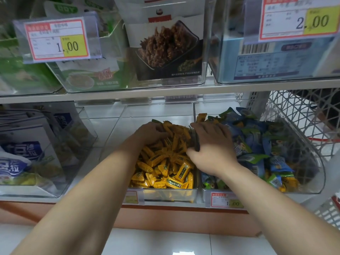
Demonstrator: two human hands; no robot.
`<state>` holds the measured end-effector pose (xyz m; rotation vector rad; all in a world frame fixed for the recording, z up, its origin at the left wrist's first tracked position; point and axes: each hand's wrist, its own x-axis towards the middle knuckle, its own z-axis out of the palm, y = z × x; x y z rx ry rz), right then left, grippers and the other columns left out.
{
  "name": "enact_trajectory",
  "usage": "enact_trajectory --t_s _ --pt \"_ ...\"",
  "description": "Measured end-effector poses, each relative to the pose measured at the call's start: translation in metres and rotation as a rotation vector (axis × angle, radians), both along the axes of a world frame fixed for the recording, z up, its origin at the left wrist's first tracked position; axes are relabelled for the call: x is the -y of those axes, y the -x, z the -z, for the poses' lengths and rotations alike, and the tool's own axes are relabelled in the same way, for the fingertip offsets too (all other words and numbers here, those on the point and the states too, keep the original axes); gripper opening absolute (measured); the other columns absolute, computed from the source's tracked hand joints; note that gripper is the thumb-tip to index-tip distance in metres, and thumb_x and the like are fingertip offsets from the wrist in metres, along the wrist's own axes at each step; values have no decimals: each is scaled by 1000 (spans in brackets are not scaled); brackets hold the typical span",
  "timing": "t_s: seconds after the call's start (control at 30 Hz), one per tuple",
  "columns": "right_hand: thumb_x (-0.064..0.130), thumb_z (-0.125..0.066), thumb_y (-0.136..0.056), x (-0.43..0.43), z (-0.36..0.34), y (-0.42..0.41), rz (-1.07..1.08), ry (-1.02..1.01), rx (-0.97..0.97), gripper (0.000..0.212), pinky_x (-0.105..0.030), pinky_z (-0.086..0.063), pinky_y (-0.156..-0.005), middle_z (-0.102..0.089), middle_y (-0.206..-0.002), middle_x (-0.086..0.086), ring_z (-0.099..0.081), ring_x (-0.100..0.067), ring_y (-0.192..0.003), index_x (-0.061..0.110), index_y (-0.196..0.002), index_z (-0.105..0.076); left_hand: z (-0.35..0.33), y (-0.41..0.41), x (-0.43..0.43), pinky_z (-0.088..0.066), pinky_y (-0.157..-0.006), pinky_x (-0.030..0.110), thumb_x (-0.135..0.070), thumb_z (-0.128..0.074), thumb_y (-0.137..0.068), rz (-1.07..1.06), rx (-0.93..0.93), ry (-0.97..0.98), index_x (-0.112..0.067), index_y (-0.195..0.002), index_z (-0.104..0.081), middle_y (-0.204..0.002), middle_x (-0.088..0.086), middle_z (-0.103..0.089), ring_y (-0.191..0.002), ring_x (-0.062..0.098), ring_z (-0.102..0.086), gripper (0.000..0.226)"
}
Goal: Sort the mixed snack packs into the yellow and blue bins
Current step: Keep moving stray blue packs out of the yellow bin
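Yellow snack packs [165,168], glossy and loosely heaped, fill a clear bin [158,112] at lower centre. The left hand [152,132] digs in at the back, fingers curled around several. The right hand [211,144] lies across the wall beside the blue packs [257,144], and I cannot tell what its fingers grasp.

top shelf [165,91]: price tag [57,38], green packs [88,78], box with brown food picture [165,52], blue box [276,59] | low left: blue-white bags [22,153] | right: white basket [298,107]
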<state>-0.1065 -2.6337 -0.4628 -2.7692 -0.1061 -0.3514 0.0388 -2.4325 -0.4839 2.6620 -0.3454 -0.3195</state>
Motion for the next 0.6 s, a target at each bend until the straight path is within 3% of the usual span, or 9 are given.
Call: enact_trajectory --t_s 0.17,0.27,0.33,0.47,0.6 --pt "58 -43 -75 1 1 0 -6 0 3 75 -41 -11 -120 -47 -143 4 -38 -22 -136 29 -143 -41 -5 3 -13 -48 -71 29 -30 -69 -91 -10 -47 145 -10 -108 -72 -88 2 -67 -74 15 -62 26" --pt "59 -44 -75 2 1 0 -11 -4 14 74 -43 -13 -120 -48 -142 3 -39 -22 -135 29 -142 -43 -6 10 -23 -55 -82 39 -32 -69 -91 -71 -27 218 -9 -105 -70 -96 8 -67 -85 22 -66 27" --pt "59 -42 -75 2 2 0 -13 -2 16 74 -43 -13 -120 -49 -141 3 -40 -23 -135 29 -142 -43 -8 14 -28 -54 -78 37 -37 -63 -95 -130 -19 300 -8 -103 -67 -96 8 -66 -85 25 -67 31" --pt "58 -41 -74 2 -1 2 -16 -6 2 73 -42 -12 -120 -48 -141 4 -39 -23 -135 31 -142 -43 -20 19 -32 -40 -62 28 -47 -51 -99 -235 171 322 -17 -84 -65 -79 -1 -60 -75 16 -57 37" --pt "57 -44 -78 2 -6 4 -30 23 -48 73 -43 -10 -121 -42 -147 2 -33 -24 -139 30 -146 -39 -36 28 -31 -40 -61 28 -46 -58 -95 -241 296 357 -23 -70 -60 -70 -5 -59 -68 12 -55 34"
